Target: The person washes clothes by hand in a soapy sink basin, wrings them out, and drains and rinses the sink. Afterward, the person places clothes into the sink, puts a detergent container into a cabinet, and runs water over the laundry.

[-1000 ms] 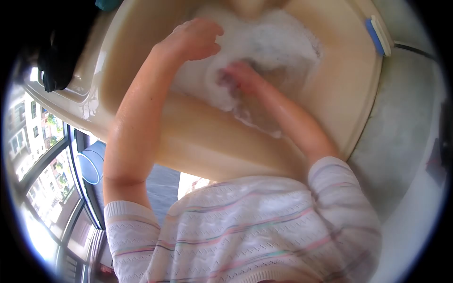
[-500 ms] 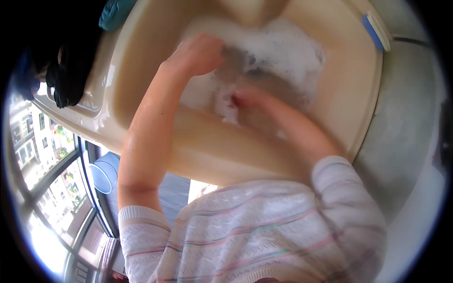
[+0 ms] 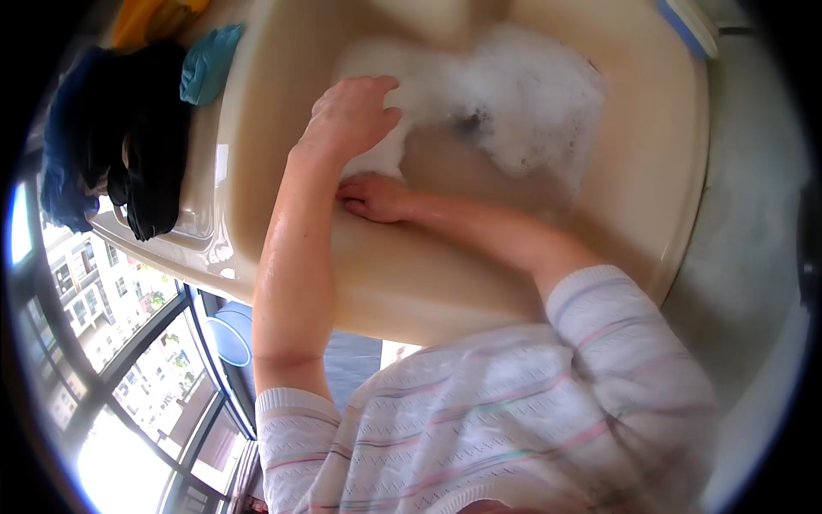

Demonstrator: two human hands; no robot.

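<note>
White foam [image 3: 535, 94] and cloudy water [image 3: 462, 163] lie in the beige tub [image 3: 638, 171]. Above the foam at the tub's left side is my left hand [image 3: 355, 116], its thumb and fingers apart and nothing visible in it. My right hand [image 3: 374, 198] is lower, at the water's near edge beside the tub wall, below my left hand and not touching it. Its fingers are curled in; whatever they may hold is hidden. A small dark patch [image 3: 470, 122] shows at the edge of the foam, too unclear to name.
On the tub's left ledge lie dark clothes [image 3: 158, 163], a teal cloth [image 3: 210, 64] and a yellow-orange cloth [image 3: 154, 19]. A blue and white brush-like object [image 3: 689, 27] rests on the right rim. Behind my left arm, a blue bucket [image 3: 231, 334] stands near the window.
My right hand has moved left and out of the middle of the water to its near edge. My left hand stays over the foam. The view has shifted, showing more of the clothes.
</note>
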